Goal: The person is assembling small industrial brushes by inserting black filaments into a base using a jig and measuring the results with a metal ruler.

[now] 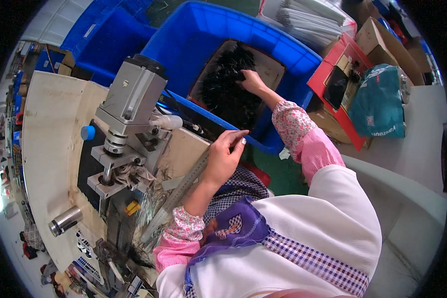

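Nearest you, your left hand [222, 158] rests on the upper end of a long grey metal bar [176, 196] leaning at the workbench [49, 129] edge, fingers loosely curled, not clenched. Beside it stands the grey press machine [126, 124]. Farther off, your right hand [252, 82] reaches into the blue bin [208, 35], fingers buried in black bristly pieces [231, 84]; whether it grips cannot be told. Leaning over may tip the bar; tangled pieces may drag out and spill.

Before you sits a pale plywood workbench [49, 129] carrying a grey metal press machine [126, 124], a shiny steel cylinder cup [64, 221], a round blue plastic cap [88, 132] and a long metal ruler [176, 196].
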The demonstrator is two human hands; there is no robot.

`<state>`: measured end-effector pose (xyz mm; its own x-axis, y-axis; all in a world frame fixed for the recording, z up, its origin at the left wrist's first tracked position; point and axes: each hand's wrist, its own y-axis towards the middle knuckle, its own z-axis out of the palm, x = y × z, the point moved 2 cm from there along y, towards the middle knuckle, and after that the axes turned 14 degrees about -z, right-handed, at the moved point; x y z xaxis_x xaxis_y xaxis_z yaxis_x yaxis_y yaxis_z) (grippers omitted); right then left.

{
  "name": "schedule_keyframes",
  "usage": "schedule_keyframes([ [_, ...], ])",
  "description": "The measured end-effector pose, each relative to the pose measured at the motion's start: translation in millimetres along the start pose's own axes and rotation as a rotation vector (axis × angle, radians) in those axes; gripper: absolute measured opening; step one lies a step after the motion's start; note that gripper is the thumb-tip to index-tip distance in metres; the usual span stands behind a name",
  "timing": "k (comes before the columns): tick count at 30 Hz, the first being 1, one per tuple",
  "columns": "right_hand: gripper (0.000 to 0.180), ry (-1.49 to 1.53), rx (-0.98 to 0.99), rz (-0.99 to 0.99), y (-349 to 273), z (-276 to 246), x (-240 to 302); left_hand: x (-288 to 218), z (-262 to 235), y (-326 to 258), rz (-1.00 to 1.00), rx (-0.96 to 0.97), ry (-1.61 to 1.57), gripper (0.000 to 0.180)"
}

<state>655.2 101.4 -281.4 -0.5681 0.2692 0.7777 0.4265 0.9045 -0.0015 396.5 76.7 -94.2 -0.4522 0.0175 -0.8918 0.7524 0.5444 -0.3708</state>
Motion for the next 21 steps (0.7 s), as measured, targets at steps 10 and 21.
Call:
schedule_keyframes([
  [10,0.035,-0.004,-0.054,-0.136,-23,-24,35,0,-7,-1,-0.006,-0.014,-0.088,0.019],
  [21,0.064,1.555,0.264,0.137,-90,-50,207,-14,-36,-16,-0.117,-0.104,-0.566,0.019],
])
